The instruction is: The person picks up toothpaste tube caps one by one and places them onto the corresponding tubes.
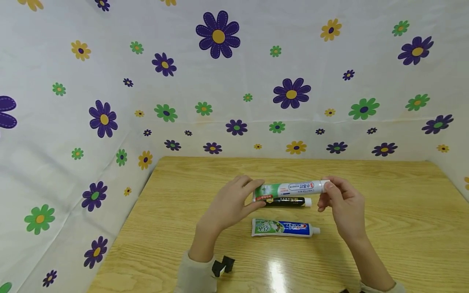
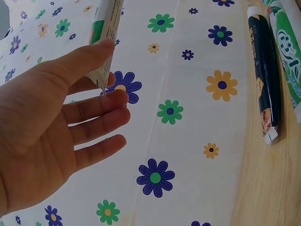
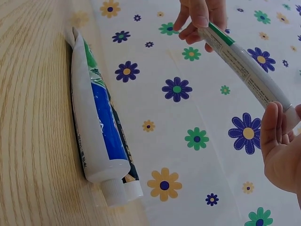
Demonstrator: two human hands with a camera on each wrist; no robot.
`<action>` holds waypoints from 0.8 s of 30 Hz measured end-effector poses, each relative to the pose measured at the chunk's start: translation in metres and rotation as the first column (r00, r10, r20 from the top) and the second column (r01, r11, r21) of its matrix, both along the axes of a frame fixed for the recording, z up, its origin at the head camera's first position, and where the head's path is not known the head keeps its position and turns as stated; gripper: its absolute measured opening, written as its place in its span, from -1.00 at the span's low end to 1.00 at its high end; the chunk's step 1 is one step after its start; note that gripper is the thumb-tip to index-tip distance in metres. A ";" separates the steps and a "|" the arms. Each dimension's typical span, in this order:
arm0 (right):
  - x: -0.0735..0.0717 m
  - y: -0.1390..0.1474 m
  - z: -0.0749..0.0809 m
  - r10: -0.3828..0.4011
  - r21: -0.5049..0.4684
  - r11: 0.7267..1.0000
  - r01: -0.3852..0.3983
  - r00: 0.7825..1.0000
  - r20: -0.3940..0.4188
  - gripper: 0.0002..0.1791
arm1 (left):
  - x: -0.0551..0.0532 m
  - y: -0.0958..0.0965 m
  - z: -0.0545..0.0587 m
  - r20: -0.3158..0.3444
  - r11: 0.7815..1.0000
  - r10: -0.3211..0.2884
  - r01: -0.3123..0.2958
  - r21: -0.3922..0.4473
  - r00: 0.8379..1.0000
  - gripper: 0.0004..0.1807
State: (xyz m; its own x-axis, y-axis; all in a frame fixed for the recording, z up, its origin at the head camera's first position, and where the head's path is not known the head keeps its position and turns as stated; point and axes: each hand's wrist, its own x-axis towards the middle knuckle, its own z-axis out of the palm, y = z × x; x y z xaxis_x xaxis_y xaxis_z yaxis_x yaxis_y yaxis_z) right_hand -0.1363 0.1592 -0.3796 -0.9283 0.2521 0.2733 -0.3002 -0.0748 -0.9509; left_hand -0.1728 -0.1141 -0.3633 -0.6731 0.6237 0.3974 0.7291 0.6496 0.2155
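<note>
Both hands hold a white and green toothpaste tube (image 1: pixel 293 188) raised above the table. My left hand (image 1: pixel 234 201) pinches its flat crimped end between thumb and index finger; in the left wrist view the other fingers of that hand (image 2: pixel 51 108) stretch out loosely. At the cap end, my right hand (image 1: pixel 344 203) grips with thumb and fingers. Partly covered by the raised tube in the head view, a black toothpaste tube (image 1: pixel 289 202) with a white cap lies on the table. Nearer to me is a green and blue toothpaste tube (image 1: pixel 283 228), its white cap pointing right.
The wooden table (image 1: pixel 176 244) carries the two lying tubes. A white cloth with purple, green and yellow flowers (image 1: pixel 253 61) hangs behind the table and along its left side. Light reflects off the table's near part.
</note>
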 end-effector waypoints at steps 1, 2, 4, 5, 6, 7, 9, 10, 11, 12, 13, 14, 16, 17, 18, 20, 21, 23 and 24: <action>0.000 0.000 0.000 0.001 0.007 1.000 -0.001 1.000 0.006 -0.80 | 0.000 0.000 0.000 0.009 1.000 0.003 -0.003 0.000 1.000 -0.44; 0.000 0.001 0.000 0.004 0.017 1.000 -0.004 1.000 0.012 -0.79 | 0.000 0.000 0.000 0.014 1.000 0.004 -0.004 0.002 1.000 -0.44; -0.001 0.001 0.000 0.008 0.037 0.999 -0.009 1.000 0.029 -0.78 | 0.000 -0.001 -0.001 0.017 1.000 0.003 -0.003 0.006 1.000 -0.45; -0.001 0.002 0.000 0.010 0.046 0.999 -0.012 0.999 0.038 -0.77 | -0.001 -0.001 -0.001 0.013 1.000 0.001 -0.001 0.005 1.000 -0.44; -0.001 0.002 0.000 0.015 0.052 0.999 -0.017 0.999 0.046 -0.77 | -0.001 -0.001 -0.002 0.008 1.000 -0.001 0.001 0.006 1.000 -0.44; -0.001 0.003 0.000 0.020 0.056 0.998 -0.023 0.998 0.052 -0.77 | 0.000 -0.001 -0.002 0.004 1.000 -0.002 0.002 0.005 1.000 -0.44; -0.001 0.004 0.000 0.032 0.066 0.997 -0.036 0.997 0.064 -0.76 | 0.000 -0.001 -0.002 -0.002 1.000 -0.004 0.004 0.002 1.000 -0.44; -0.001 0.005 0.000 0.040 0.072 0.996 -0.045 0.997 0.071 -0.75 | 0.000 -0.001 -0.002 -0.003 1.000 -0.003 0.003 -0.001 1.000 -0.44; -0.001 0.005 0.000 0.052 0.077 0.995 -0.058 0.996 0.077 -0.73 | 0.000 -0.001 -0.002 -0.003 1.000 -0.003 0.003 -0.001 1.000 -0.43; -0.002 0.006 0.000 0.064 0.085 0.994 -0.071 0.994 0.083 -0.71 | 0.000 -0.002 -0.002 -0.001 1.000 -0.002 0.002 -0.002 1.000 -0.44; -0.002 0.007 -0.001 0.075 0.099 0.992 -0.084 0.993 0.089 -0.69 | 0.000 -0.002 -0.002 0.002 1.000 0.001 -0.001 -0.005 1.000 -0.44; -0.002 0.008 0.000 0.086 0.112 0.989 -0.096 0.992 0.097 -0.67 | 0.000 -0.002 -0.003 0.005 1.000 0.004 -0.004 -0.008 1.000 -0.44; -0.003 0.010 -0.001 0.106 0.138 0.983 -0.121 0.988 0.113 -0.64 | 0.000 -0.002 -0.003 0.012 1.000 0.010 -0.010 -0.012 1.000 -0.44; -0.003 0.011 0.000 0.113 0.149 0.980 -0.130 0.986 0.120 -0.63 | 0.000 -0.002 -0.003 0.013 1.000 0.013 -0.013 -0.013 1.000 -0.45; -0.003 0.011 0.000 0.118 0.161 0.977 -0.138 0.985 0.126 -0.62 | -0.001 -0.002 -0.004 0.014 1.000 0.016 -0.016 -0.015 1.000 -0.45; -0.003 0.013 0.000 0.127 0.177 0.973 -0.151 0.982 0.139 -0.62 | -0.001 -0.003 -0.004 0.014 1.000 0.017 -0.017 -0.017 1.000 -0.45; -0.004 0.013 0.000 0.130 0.185 0.970 -0.156 0.981 0.144 -0.62 | -0.001 -0.003 -0.004 0.012 1.000 0.017 -0.017 -0.017 1.000 -0.45; -0.004 0.015 0.000 0.133 0.200 0.966 -0.163 0.979 0.152 -0.63 | -0.002 -0.002 -0.004 0.008 1.000 0.016 -0.015 -0.016 1.000 -0.45; -0.004 0.015 0.001 0.135 0.208 0.964 -0.166 0.979 0.156 -0.64 | -0.002 -0.002 -0.004 0.007 1.000 0.016 -0.016 -0.016 1.000 -0.46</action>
State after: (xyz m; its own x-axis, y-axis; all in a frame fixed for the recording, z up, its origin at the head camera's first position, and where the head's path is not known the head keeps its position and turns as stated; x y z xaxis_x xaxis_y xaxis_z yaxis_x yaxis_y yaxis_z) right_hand -0.1402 0.1743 -0.3790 -0.9836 0.0553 0.1720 -0.1655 0.1055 -0.9806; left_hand -0.1753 -0.1162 -0.3673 -0.6858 0.6189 0.3829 0.7171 0.6645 0.2104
